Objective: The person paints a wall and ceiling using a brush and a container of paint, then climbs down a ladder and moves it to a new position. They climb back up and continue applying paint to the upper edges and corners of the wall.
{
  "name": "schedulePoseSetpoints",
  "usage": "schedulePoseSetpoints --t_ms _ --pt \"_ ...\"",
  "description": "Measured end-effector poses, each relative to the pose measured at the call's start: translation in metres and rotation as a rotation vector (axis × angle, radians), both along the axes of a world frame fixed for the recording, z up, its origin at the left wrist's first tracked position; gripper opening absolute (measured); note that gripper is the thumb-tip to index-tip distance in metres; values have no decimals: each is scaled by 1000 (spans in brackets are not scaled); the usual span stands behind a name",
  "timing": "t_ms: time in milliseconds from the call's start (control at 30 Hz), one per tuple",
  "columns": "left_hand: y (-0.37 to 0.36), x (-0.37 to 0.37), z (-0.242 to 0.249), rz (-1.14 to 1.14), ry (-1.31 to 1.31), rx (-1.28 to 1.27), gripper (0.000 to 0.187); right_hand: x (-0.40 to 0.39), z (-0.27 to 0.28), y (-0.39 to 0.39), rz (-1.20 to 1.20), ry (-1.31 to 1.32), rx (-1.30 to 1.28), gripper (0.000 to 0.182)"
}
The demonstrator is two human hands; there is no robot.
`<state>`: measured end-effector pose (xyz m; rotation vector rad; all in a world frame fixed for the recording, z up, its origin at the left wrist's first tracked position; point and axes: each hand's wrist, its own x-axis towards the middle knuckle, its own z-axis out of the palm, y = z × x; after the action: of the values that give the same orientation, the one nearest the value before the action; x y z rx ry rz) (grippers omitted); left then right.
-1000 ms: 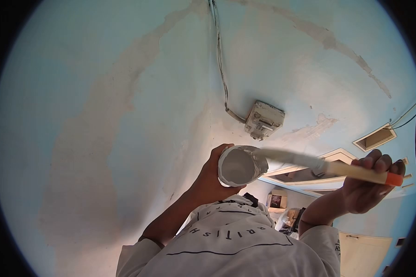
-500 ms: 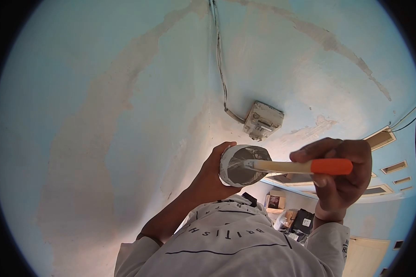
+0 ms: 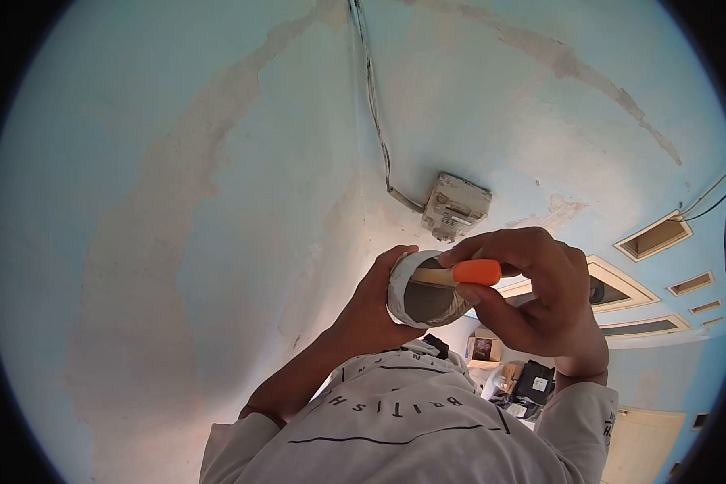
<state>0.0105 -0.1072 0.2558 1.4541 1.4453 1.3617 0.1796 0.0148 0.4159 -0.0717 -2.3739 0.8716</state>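
Note:
My left hand [image 3: 377, 302] is wrapped round a round, whitish paint container [image 3: 398, 300] with grey paint [image 3: 430, 305] inside. The container is tilted so that its open mouth faces me. Between the fingers and thumb of my right hand [image 3: 536, 290] is a paintbrush [image 3: 477, 272] with an orange-tipped, pale handle. Its lower end reaches into the container, and the bristles are hidden there.
A grey-smeared electrical box [image 3: 457, 207] is fixed to the wall, with a cable [image 3: 371, 89] running up from it. The light blue wall [image 3: 298, 194] has rough, patched strips. Framed openings [image 3: 653, 235] are at right; boxes and a black bag [image 3: 532, 383] lie behind.
My right hand has moved left towards the container, and the brush has gone deeper into it. Its bristle end, visible before, is now out of sight. My left hand still holds the container.

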Motion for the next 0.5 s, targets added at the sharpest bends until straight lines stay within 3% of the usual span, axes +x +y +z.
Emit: schedulePoseSetpoints --t_ms 400,500 --pt "3 4 5 5 40 13 111 6 0 1 7 60 -76 31" --pt "5 5 8 19 -20 55 102 6 0 2 22 90 -78 31"
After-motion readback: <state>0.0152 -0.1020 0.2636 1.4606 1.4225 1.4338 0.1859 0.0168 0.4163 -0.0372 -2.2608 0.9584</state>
